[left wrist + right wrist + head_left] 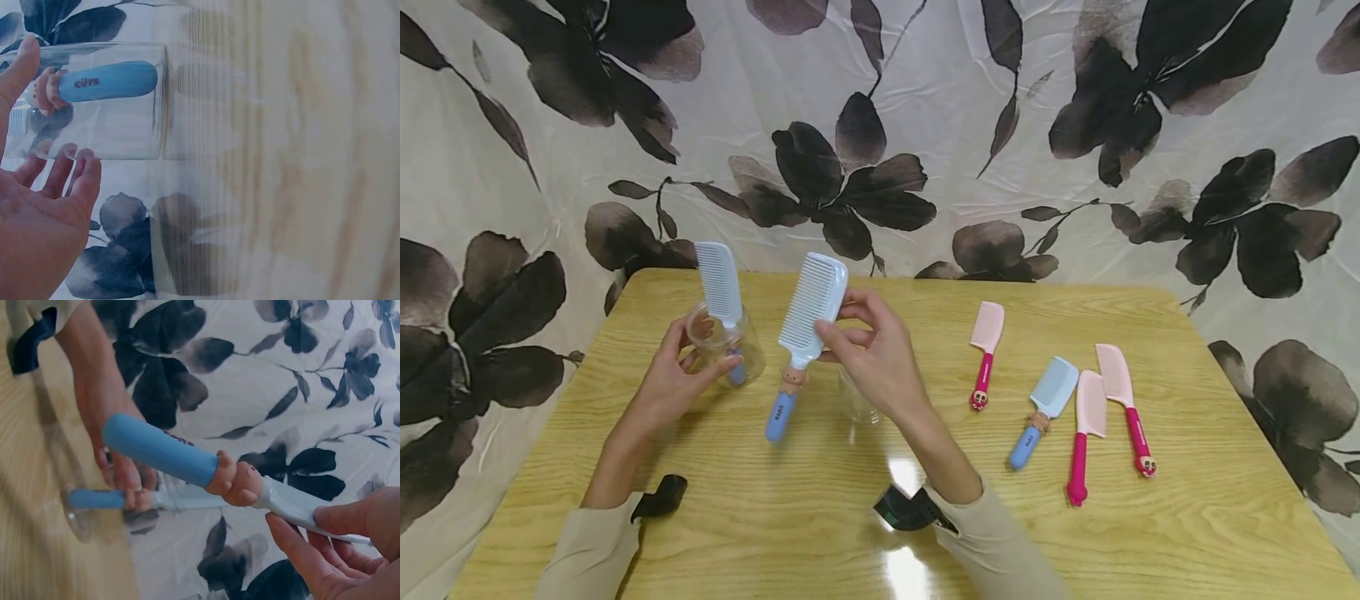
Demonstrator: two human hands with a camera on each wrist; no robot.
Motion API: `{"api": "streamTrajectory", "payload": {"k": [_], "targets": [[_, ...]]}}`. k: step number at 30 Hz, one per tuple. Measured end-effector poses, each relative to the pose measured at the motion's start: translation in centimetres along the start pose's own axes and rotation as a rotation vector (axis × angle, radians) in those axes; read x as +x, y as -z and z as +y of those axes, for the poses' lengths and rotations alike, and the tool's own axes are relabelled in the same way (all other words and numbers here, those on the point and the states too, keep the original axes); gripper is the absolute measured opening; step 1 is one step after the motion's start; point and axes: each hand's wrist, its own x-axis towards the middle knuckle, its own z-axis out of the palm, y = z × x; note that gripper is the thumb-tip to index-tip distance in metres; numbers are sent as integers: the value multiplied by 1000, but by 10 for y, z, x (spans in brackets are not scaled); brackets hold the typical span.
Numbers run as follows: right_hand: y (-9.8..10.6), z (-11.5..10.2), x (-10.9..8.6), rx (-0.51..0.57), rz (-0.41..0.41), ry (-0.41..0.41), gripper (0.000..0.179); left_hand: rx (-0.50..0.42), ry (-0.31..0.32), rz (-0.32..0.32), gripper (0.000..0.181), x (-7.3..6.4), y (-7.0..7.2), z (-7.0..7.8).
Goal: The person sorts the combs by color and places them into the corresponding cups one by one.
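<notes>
The right hand pinches a blue comb by its toothed head, thumb on the near face and fingers behind. From that grip the comb slants down toward the left, its handle below the fingertips, in the air above the table. A small brown figure sits at its neck, with "CUTE" lettered on the handle.

Over to the left, the left hand has hold of a clear jar, thumb on one side and the other fingers on the opposite side. Inside it, between thumb and fingers, a second blue comb leans handle down, its head sticking out above the rim.

Just under the right hand's fingers, partly hidden by them, stands another clear jar.

Farther out, well to the right of the right hand, four combs lie on the tabletop: nearest the fingers a pink comb, then a third blue comb, then two more pink ones side by side.

Behind both wrists come beige sleeves and black wrist devices; beyond the fingertips, past the table's far edge, hangs a pale cloth with dark flowers.
</notes>
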Motion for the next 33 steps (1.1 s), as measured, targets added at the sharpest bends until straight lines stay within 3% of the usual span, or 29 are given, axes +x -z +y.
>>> {"api": "streamTrajectory", "payload": {"k": [11,26,33], "targets": [[-17,2,11,53,64,53,31,-18,-5,7,83,1,0,-1],[-40,8,24,164,222,127,31,-27,-34,0,77,1,0,0],[-52,9,31,200,288,180,30,-37,8,-12,85,0,1,1]]}}
